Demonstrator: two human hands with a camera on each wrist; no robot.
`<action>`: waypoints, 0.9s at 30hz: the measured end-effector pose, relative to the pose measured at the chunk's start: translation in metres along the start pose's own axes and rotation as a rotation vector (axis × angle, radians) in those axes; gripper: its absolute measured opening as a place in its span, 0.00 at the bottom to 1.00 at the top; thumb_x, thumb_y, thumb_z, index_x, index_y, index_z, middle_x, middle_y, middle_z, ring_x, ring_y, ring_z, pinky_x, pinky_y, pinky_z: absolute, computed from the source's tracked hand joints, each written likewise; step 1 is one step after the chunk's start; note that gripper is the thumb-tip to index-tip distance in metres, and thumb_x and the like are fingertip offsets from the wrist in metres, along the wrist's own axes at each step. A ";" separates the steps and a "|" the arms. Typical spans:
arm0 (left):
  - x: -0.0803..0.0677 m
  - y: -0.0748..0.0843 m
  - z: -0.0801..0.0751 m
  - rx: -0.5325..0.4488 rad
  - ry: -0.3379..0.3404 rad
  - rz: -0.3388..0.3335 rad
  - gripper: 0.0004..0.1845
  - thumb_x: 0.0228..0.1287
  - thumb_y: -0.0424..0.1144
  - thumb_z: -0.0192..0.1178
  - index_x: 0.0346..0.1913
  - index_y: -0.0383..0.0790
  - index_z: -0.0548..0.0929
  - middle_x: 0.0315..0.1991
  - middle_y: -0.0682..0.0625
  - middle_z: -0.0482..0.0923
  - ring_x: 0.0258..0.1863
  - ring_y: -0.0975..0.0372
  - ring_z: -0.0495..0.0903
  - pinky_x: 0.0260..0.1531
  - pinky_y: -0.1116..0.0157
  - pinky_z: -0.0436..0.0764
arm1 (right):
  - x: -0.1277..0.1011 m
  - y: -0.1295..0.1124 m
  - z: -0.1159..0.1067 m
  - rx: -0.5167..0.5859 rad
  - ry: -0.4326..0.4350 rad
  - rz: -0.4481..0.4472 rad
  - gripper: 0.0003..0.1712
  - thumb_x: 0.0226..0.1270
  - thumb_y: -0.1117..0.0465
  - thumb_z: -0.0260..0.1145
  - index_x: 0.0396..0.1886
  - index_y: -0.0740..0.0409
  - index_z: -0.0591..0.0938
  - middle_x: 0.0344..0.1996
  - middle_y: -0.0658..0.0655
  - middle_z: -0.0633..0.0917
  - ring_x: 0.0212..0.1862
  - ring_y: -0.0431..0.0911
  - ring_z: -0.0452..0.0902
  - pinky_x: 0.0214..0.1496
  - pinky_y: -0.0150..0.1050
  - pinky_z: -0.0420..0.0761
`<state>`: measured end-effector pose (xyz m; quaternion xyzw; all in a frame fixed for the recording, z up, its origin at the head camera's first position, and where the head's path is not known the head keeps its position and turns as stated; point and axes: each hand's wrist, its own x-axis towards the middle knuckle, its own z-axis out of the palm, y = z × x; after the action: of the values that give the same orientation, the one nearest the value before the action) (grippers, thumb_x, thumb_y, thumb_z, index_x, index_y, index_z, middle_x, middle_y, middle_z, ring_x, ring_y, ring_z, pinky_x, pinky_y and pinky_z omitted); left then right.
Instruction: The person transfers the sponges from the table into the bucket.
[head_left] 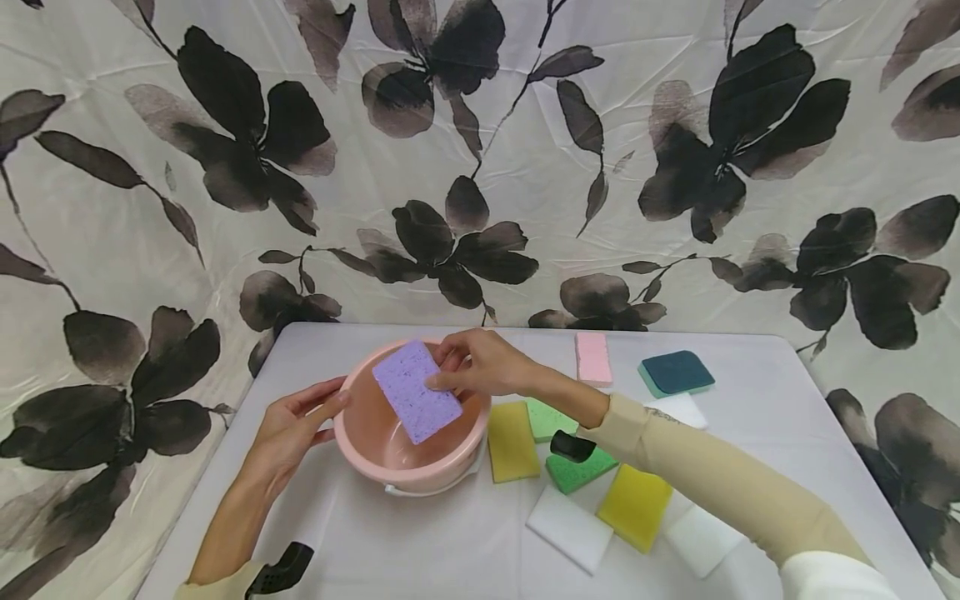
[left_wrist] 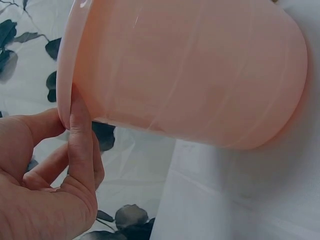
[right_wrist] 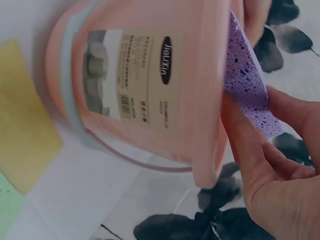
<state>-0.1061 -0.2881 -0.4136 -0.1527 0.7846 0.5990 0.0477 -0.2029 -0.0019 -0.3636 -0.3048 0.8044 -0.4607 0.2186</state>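
Floral cloth (head_left: 555, 200) hangs behind the tabletop (head_left: 360, 550), where I see the left hand (head_left: 295, 423) pinching a bucket (head_left: 363, 417) by its rim, the right hand (head_left: 483, 362) gripping a purple sponge (head_left: 412, 396) at the bucket's mouth; other sponges (head_left: 513, 443) lie alongside.

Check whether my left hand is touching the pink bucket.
Touching. The left wrist view shows it plainly: the left hand pinches the rim of the pink bucket, one finger lying against the outer wall just beneath the rim.
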 end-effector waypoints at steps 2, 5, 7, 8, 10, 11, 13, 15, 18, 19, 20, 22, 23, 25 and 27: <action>0.001 0.000 0.000 -0.002 -0.002 0.000 0.34 0.72 0.51 0.66 0.74 0.37 0.72 0.63 0.47 0.78 0.45 0.72 0.81 0.43 0.71 0.85 | 0.003 0.000 0.005 -0.028 -0.017 -0.001 0.16 0.64 0.62 0.76 0.46 0.65 0.82 0.34 0.55 0.85 0.33 0.43 0.84 0.37 0.34 0.87; 0.001 0.000 0.000 0.003 -0.001 -0.007 0.34 0.72 0.51 0.65 0.74 0.38 0.72 0.65 0.45 0.76 0.45 0.72 0.80 0.43 0.71 0.85 | 0.008 0.001 0.012 -0.069 -0.044 -0.014 0.15 0.64 0.63 0.76 0.45 0.66 0.81 0.32 0.55 0.86 0.29 0.43 0.85 0.34 0.33 0.87; 0.000 0.000 0.000 0.005 0.001 -0.009 0.34 0.72 0.51 0.65 0.74 0.38 0.72 0.66 0.45 0.75 0.45 0.72 0.80 0.43 0.71 0.85 | 0.010 0.002 0.017 -0.106 -0.058 -0.022 0.15 0.64 0.63 0.77 0.43 0.65 0.81 0.31 0.55 0.85 0.27 0.43 0.85 0.33 0.32 0.86; 0.000 0.000 0.001 0.005 0.001 -0.010 0.34 0.72 0.51 0.65 0.74 0.38 0.72 0.66 0.45 0.75 0.45 0.73 0.81 0.43 0.71 0.85 | 0.011 0.002 0.019 -0.122 -0.064 -0.026 0.15 0.64 0.64 0.77 0.43 0.65 0.81 0.30 0.55 0.85 0.26 0.43 0.85 0.32 0.31 0.85; 0.000 0.000 0.001 0.003 0.000 -0.009 0.34 0.72 0.51 0.65 0.74 0.38 0.72 0.65 0.45 0.76 0.45 0.73 0.81 0.43 0.71 0.85 | 0.013 0.002 0.024 -0.158 -0.071 -0.037 0.14 0.63 0.64 0.77 0.41 0.65 0.81 0.29 0.55 0.85 0.25 0.42 0.84 0.31 0.30 0.84; 0.000 0.000 0.001 0.001 0.000 -0.007 0.34 0.72 0.51 0.66 0.74 0.37 0.72 0.65 0.46 0.76 0.45 0.73 0.81 0.43 0.71 0.85 | 0.014 0.003 0.026 -0.180 -0.075 -0.043 0.14 0.63 0.64 0.77 0.40 0.65 0.81 0.29 0.55 0.85 0.25 0.41 0.83 0.30 0.29 0.83; 0.000 0.000 0.000 -0.003 0.000 -0.003 0.34 0.72 0.50 0.66 0.74 0.37 0.72 0.63 0.48 0.77 0.45 0.73 0.81 0.43 0.71 0.85 | 0.017 0.003 0.031 -0.227 -0.086 -0.062 0.13 0.62 0.64 0.78 0.37 0.65 0.81 0.28 0.55 0.85 0.26 0.39 0.81 0.31 0.27 0.82; 0.000 0.000 0.000 -0.006 -0.001 -0.004 0.34 0.72 0.50 0.66 0.74 0.37 0.72 0.62 0.49 0.78 0.45 0.73 0.81 0.43 0.71 0.85 | 0.020 0.004 0.036 -0.301 -0.097 -0.083 0.12 0.61 0.63 0.78 0.34 0.63 0.82 0.27 0.55 0.86 0.27 0.37 0.79 0.32 0.26 0.79; 0.001 0.000 0.000 -0.010 -0.002 -0.014 0.34 0.71 0.51 0.66 0.74 0.38 0.72 0.63 0.50 0.78 0.46 0.74 0.81 0.44 0.71 0.85 | 0.024 0.004 0.043 -0.434 -0.127 -0.095 0.12 0.61 0.60 0.79 0.29 0.61 0.84 0.26 0.52 0.87 0.29 0.36 0.78 0.33 0.24 0.75; 0.001 0.000 0.000 -0.009 -0.003 -0.019 0.34 0.71 0.51 0.66 0.74 0.38 0.72 0.63 0.50 0.78 0.46 0.74 0.80 0.44 0.71 0.85 | 0.025 0.003 0.045 -0.470 -0.137 -0.090 0.12 0.61 0.59 0.79 0.27 0.60 0.84 0.25 0.51 0.87 0.29 0.36 0.77 0.33 0.24 0.73; 0.001 0.000 0.000 -0.009 -0.004 -0.024 0.35 0.71 0.51 0.66 0.74 0.38 0.72 0.64 0.49 0.77 0.46 0.74 0.80 0.44 0.71 0.85 | 0.026 0.004 0.047 -0.500 -0.146 -0.081 0.12 0.61 0.58 0.79 0.27 0.59 0.85 0.24 0.50 0.86 0.29 0.36 0.76 0.32 0.25 0.72; 0.001 0.000 0.000 -0.006 -0.004 -0.026 0.35 0.71 0.52 0.66 0.74 0.39 0.73 0.66 0.48 0.77 0.46 0.74 0.80 0.44 0.71 0.85 | 0.028 0.004 0.050 -0.535 -0.169 -0.052 0.13 0.61 0.57 0.79 0.26 0.58 0.84 0.21 0.47 0.82 0.28 0.37 0.74 0.31 0.26 0.69; 0.001 0.000 0.000 -0.002 -0.003 -0.025 0.35 0.71 0.52 0.66 0.74 0.39 0.73 0.66 0.47 0.76 0.46 0.74 0.80 0.44 0.71 0.85 | 0.029 0.004 0.052 -0.540 -0.179 -0.035 0.13 0.62 0.57 0.79 0.26 0.58 0.84 0.20 0.47 0.80 0.27 0.38 0.72 0.30 0.26 0.69; 0.001 0.000 0.000 0.006 -0.001 -0.017 0.35 0.70 0.52 0.66 0.73 0.38 0.73 0.67 0.46 0.76 0.47 0.73 0.80 0.44 0.71 0.85 | 0.030 0.004 0.056 -0.537 -0.199 -0.011 0.14 0.62 0.58 0.78 0.25 0.59 0.82 0.18 0.46 0.76 0.26 0.38 0.70 0.28 0.26 0.67; 0.000 0.000 0.000 0.010 0.001 -0.013 0.35 0.70 0.53 0.66 0.73 0.38 0.73 0.67 0.45 0.75 0.47 0.73 0.80 0.44 0.71 0.85 | 0.032 0.005 0.060 -0.529 -0.222 0.012 0.15 0.63 0.59 0.77 0.24 0.59 0.80 0.16 0.46 0.73 0.24 0.38 0.69 0.25 0.25 0.67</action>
<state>-0.1058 -0.2880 -0.4138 -0.1581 0.7866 0.5947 0.0519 -0.1894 -0.0591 -0.3990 -0.3952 0.8696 -0.1973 0.2208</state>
